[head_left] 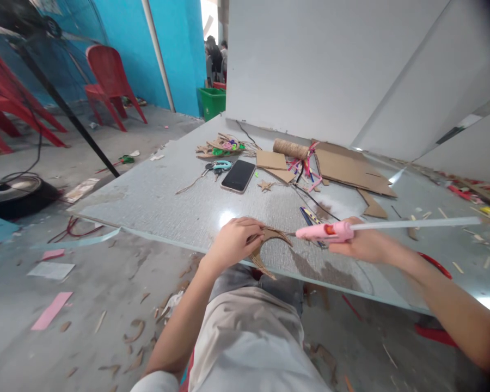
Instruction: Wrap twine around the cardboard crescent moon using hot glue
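Observation:
Near the front edge of the glass-topped table (155,201), my left hand (239,242) is closed on a crescent-shaped piece of cardboard (265,239) with twine along its rim. A pink glue gun (324,232) is in my right hand (361,239), and a long translucent glue stick (416,223) sticks out of its back. The gun's nozzle points left and is close to the crescent's upper tip; whether they touch I cannot tell. Just behind the gun lies a utility knife (306,215), partly covered by it.
A phone (239,176), keys (216,167), a small cardboard star (264,186) and a twine spool (292,148) lie farther back. Cardboard sheets (351,169) are at the back right. A white partition (310,65) rises behind the table. Cardboard scraps (134,330) litter the floor.

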`<state>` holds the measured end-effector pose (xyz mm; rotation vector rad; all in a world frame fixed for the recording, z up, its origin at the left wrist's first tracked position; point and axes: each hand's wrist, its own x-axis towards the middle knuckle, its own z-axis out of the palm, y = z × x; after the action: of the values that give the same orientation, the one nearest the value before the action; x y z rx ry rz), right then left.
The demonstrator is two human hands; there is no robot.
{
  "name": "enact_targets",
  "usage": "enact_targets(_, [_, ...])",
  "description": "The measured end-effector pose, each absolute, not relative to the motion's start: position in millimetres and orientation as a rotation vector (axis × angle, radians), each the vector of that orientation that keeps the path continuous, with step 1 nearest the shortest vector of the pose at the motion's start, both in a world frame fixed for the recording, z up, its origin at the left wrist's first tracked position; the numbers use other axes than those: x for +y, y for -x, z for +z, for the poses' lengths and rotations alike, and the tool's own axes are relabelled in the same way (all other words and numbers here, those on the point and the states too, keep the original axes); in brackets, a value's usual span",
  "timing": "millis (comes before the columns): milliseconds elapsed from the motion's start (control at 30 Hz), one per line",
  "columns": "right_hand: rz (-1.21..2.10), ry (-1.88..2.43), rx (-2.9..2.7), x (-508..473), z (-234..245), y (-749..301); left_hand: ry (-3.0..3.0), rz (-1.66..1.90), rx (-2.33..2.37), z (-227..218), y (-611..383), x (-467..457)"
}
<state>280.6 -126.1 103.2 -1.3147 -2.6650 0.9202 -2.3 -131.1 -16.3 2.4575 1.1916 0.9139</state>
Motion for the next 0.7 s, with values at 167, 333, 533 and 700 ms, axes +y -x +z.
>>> enact_targets(167, [0.880, 1.296, -2.481, -99, 113, -286, -2.452, 0.863, 1.225, -15, 2, -134])
enact_targets(333, [0.617, 1.406, -2.261, -50, 73, -275, -2.433, 0.804, 1.348, -13, 3, -136])
enact_targets(533, [0.652, 1.306, -2.151, -3, 23, -252, -2.429, 0.802, 1.175, -10, 6, -135])
enact_targets(700, [0.601, 1.429, -2.193, 8, 8, -248, -2.349, 0.805, 0.991, -7, 8, -135])
